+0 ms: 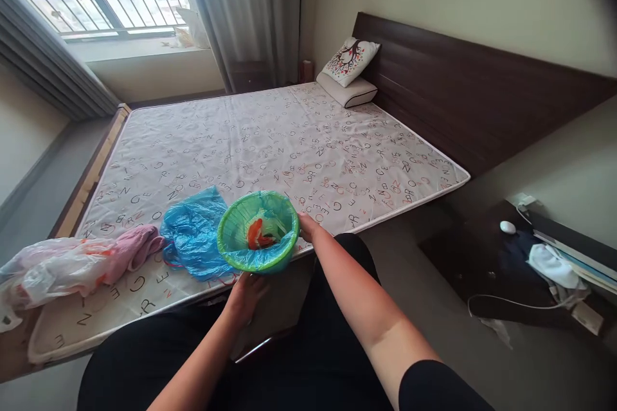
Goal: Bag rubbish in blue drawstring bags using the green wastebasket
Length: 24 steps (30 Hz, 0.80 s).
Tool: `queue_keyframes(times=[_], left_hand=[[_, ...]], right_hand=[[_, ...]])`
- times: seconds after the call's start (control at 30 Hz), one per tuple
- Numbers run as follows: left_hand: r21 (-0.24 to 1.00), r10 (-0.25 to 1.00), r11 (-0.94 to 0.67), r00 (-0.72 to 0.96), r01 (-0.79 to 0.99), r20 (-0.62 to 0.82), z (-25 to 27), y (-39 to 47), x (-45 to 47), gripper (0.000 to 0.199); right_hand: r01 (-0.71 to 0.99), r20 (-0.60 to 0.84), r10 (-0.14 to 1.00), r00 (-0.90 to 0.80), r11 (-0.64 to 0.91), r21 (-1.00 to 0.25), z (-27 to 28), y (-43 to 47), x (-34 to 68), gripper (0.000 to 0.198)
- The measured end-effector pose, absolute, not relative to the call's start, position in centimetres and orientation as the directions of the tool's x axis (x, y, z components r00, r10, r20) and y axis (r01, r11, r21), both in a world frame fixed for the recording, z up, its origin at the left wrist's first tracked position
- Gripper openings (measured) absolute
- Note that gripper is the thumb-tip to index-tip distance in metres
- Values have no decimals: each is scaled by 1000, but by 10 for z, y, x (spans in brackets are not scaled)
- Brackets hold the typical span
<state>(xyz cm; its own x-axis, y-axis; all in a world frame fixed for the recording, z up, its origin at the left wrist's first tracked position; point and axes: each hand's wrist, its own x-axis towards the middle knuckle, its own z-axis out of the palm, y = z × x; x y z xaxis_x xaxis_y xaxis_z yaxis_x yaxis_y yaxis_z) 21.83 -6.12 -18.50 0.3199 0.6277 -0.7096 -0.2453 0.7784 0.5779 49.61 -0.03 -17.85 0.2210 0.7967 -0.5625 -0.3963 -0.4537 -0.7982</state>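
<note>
Bedside: hands (245, 298) clasp lined basket (258, 238).

Green slatted basket (258, 237) lined with a translucent blue bag; an orange-red and white scrap (258, 235) lies inside. Loose plastic bag (193, 234) beside it – same blue, crinkled, with a pink-red trace at its lower edge. Pink cloth (139, 245) next to that, then a clear-whitish bag (58, 267) with orange print. Mattress cover (289, 141) is off-white with scattered letters in black, grey and red-pink. Top cushion (351, 60) – white with a dark tree motif and red-pink dots; the pillow (348, 92) under it is plain white with a dark edge. Headboard (463, 86) dark brown woodgrain. Curtains (250, 9) grey. Person's clothing is black.
</note>
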Motion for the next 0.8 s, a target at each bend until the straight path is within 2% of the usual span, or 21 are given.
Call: queue_keyframes(times=[0.07,0.2,0.27,0.33,0.4,0.47,0.53,0.6,0.7,0.8], left_hand=[[580,645,764,325,-281,-692,-183,-57,213,40],[588,649,760,293,-275,-702,-175,-41,189,46],[571,621,783,255,-246,-741,-171,-29,175,40],[553,600,799,257,-235,-758,-168,-18,163,40],[561,611,791,268,-244,-745,-167,-9,154,39],[603,650,759,227,-247,-726,-169,-3,149,29],[652,689,722,149,-232,-710,-173,-1,148,18],[675,701,703,63,-225,-710,-176,1,148,17],[702,702,676,-96,-224,-706,-177,3,148,17],[735,723,649,-142,-195,-676,-170,7,143,19]], right_hand=[[-394,-594,790,150,-504,-769,-176,-10,493,38],[-376,-635,769,-71,-610,-697,-169,-44,484,59],[-344,-667,728,-159,-674,-654,-169,-61,475,56],[-311,-734,667,-125,-729,-609,-172,-72,467,38],[-314,-789,614,-1,-750,-582,-177,-74,464,18],[-352,-807,579,117,-736,-579,-181,-68,469,8],[-396,-802,567,187,-703,-590,-183,-56,477,10],[-443,-785,584,207,-659,-608,-184,-43,483,11],[-491,-753,643,138,-616,-616,-184,-30,481,13],[-505,-702,708,78,-579,-640,-182,-29,473,23]])
